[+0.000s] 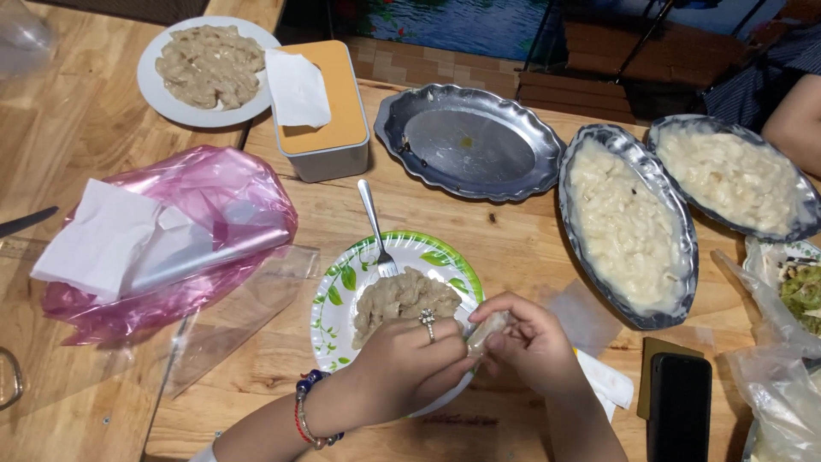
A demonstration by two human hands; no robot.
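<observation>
Head view: a small pale dumpling (486,329) was pinched between the left hand (406,364) and right hand (534,346), both closed on it just over the leaf-patterned paper plate (342,274), where filling and a fork remained; beyond that plate, two trays were filled and one left bare.

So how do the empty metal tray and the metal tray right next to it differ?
The empty metal tray shows a bare shiny bottom; the filled tray is heaped with pale white pieces. The empty one lies crosswise beside the tissue box, the filled one runs lengthwise toward the phone. Both are oval with scalloped rims.
</observation>
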